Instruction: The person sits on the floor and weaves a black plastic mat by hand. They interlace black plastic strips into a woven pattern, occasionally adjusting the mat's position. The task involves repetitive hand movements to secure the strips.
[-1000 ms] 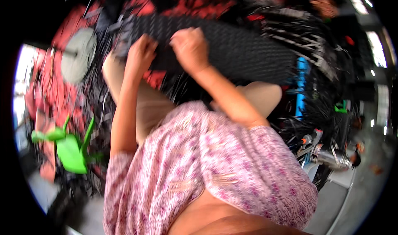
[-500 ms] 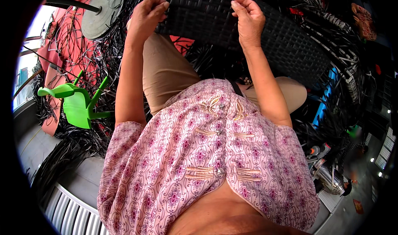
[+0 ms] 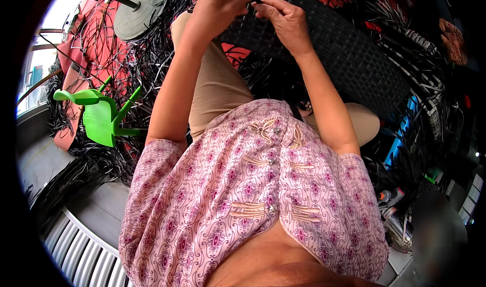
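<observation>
A black woven wicker panel [image 3: 349,59] slants across my lap from the upper middle to the right. Above its far left part, my left hand [image 3: 220,8] is closed in a pinch. Close to its right, my right hand [image 3: 286,23] also pinches, thumb against bent fingers. A bit of thin black strip [image 3: 257,2] shows between the two sets of fingertips; most of it is lost against the dark weave. My fingertips are close together but seem not to touch.
Loose black strips [image 3: 66,185] lie heaped around me over a red sheet [image 3: 109,49]. At left are a green plastic chair [image 3: 98,122] and a round grey base [image 3: 142,13] with a pole. A blue bar [image 3: 397,140] and a metal flask [image 3: 397,228] are at right; a white slatted surface [image 3: 83,251] is lower left.
My hands have come together from wide apart: the left moved far to the right and up, the right slightly left. Surroundings at left shifted a little rightward in view.
</observation>
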`<state>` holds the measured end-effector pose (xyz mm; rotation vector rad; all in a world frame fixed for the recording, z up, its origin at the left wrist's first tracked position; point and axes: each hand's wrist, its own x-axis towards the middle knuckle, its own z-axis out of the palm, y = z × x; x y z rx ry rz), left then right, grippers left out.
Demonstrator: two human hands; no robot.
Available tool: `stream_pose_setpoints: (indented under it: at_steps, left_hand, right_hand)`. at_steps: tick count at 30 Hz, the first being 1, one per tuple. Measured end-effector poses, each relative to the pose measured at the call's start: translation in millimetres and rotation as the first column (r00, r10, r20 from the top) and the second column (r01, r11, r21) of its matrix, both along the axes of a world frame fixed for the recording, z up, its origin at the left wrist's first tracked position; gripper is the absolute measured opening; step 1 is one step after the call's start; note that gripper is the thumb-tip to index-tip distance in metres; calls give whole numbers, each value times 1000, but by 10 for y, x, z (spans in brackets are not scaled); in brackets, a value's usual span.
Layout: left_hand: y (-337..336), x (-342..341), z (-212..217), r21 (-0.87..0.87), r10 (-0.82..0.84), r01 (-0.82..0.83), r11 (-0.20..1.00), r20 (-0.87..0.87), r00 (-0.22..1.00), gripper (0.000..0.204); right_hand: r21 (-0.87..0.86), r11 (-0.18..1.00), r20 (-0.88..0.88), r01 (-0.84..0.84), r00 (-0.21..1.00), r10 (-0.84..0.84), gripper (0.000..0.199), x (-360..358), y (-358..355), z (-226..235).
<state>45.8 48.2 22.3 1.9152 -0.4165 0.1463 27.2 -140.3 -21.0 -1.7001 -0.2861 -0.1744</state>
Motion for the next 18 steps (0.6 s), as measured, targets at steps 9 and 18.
stream_pose_setpoints:
  at_steps: [9, 18]
  left_hand:
    - [-178, 71, -655, 520, 192, -244, 819, 152, 970, 29]
    - [-305, 78, -603, 646, 211, -259, 718, 152, 966, 28]
  right_hand:
    - [368, 916, -242, 160, 968, -72, 22, -10, -107, -58]
    - [229, 962, -256, 151, 962, -90, 23, -56, -37, -21]
